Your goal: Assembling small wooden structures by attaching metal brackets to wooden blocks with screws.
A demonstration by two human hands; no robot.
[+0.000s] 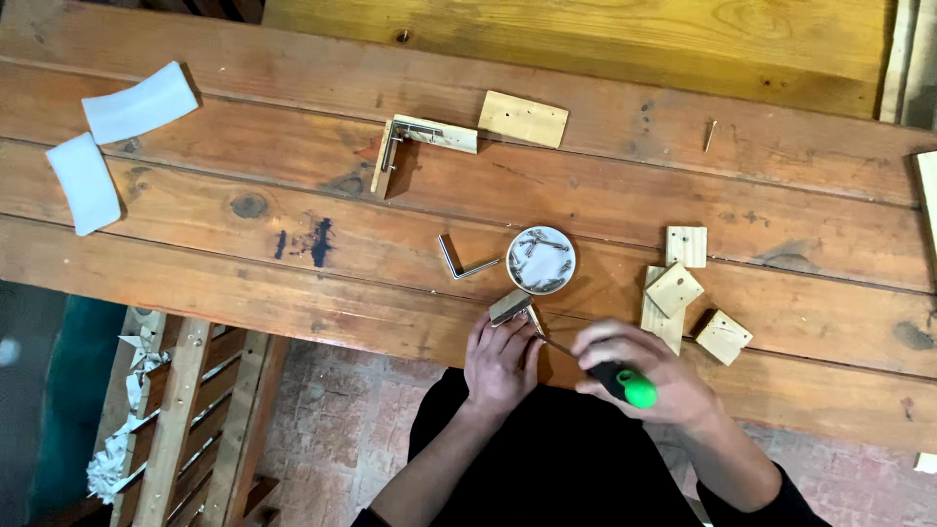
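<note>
Your left hand [500, 361] is clamped down on a small wood block [511, 306] at the near edge of the bench [195, 254], fingers curled over it, pinning it flat. Your right hand [644, 376] is closed around a screwdriver [625, 384] with a black and green handle, its thin shaft angled up and left so the tip meets the block right beside your left fingertips.

Just above the block sits a round white dish [541, 260] full of screws, and to its left lies a bent metal bracket [465, 263]. Right of your right hand, four more small blocks [683, 293] cluster together, two of them overlapping. Farther back on the bench, two wood strips joined in an L-shaped corner [415, 144], with a flat wood piece [523, 118] just beside it. Far left, two white foam pads [112, 137]. A lone nail [711, 135] lies far back on the right.
</note>
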